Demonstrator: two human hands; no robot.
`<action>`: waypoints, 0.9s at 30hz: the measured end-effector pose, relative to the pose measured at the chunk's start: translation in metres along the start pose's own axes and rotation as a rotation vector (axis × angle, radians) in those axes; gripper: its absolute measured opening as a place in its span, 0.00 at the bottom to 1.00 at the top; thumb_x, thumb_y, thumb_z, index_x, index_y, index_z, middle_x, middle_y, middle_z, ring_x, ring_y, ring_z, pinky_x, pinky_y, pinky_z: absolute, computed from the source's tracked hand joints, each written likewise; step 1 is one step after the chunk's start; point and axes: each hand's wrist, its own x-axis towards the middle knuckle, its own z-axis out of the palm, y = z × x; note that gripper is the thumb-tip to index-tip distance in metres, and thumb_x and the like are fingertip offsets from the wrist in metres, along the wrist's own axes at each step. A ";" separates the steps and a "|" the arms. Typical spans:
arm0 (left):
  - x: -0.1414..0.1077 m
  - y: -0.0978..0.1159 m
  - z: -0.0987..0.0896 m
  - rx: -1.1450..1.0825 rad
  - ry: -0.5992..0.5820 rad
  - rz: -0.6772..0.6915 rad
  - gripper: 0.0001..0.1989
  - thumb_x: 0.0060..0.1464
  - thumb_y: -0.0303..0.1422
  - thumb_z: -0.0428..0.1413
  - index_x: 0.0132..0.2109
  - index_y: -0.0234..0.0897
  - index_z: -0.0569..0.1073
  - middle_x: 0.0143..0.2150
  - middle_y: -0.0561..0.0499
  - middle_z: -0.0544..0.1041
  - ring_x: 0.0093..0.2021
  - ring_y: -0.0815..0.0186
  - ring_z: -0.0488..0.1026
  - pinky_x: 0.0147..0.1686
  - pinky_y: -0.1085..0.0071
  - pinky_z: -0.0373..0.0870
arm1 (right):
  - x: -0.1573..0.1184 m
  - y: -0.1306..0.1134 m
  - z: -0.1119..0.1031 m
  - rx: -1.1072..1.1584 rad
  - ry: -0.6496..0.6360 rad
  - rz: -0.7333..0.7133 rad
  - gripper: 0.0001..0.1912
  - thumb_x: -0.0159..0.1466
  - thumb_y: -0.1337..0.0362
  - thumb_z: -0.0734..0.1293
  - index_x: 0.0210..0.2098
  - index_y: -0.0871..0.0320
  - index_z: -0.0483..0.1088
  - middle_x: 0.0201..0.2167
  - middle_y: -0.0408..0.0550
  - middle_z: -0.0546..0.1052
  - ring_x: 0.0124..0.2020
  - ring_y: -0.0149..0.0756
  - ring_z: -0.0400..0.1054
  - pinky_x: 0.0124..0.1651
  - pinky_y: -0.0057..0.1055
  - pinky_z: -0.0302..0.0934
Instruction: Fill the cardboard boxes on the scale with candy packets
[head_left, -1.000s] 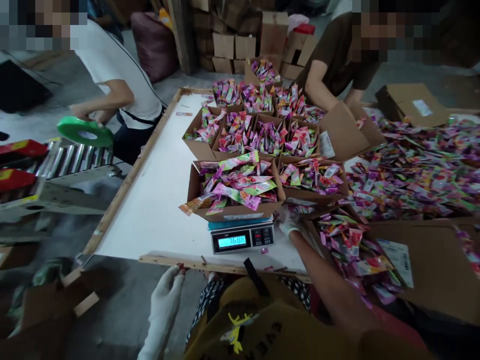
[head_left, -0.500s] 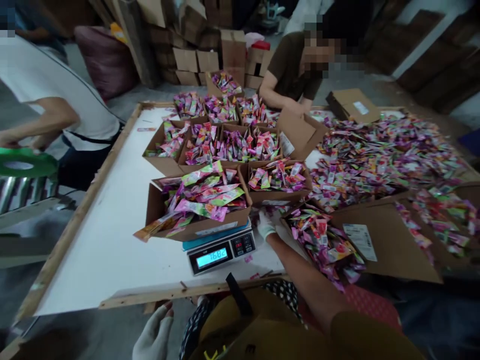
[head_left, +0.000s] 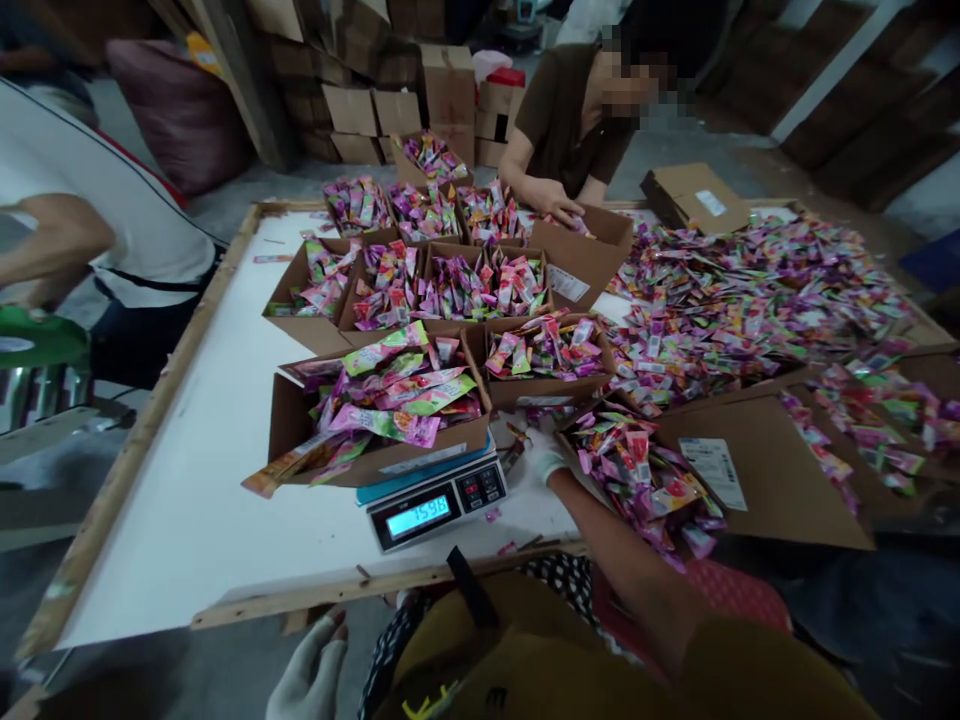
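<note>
Carton [head_left: 441, 446] lengthwise left-to-right, right end farther

olive-brown top [head_left: 600, 640], yellow print [head_left: 429, 703] | black strap [head_left: 471, 590] | black-and-white dotted cloth [head_left: 559, 575] | pale left glove [head_left: 307, 672] | pale right glove [head_left: 543, 458]

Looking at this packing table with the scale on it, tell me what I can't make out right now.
All in the head view:
- Scale pan: mostly hidden under the box on it.
- Display: last digit blurred.
- Right hand: blur leaves unclear whether its fingers grip anything.
- Left hand: cut off by the bottom edge.
- Green roll: cut off by the left edge.
- White label: print too small to read.
</note>
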 end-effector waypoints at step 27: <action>0.028 0.010 0.009 -0.180 -0.007 0.201 0.31 0.40 0.52 0.57 0.48 0.36 0.77 0.55 0.40 0.81 0.61 0.48 0.74 0.65 0.57 0.67 | -0.129 -0.179 -0.235 0.334 0.491 -0.961 0.26 0.66 0.53 0.69 0.60 0.57 0.66 0.59 0.55 0.73 0.60 0.49 0.68 0.65 0.49 0.63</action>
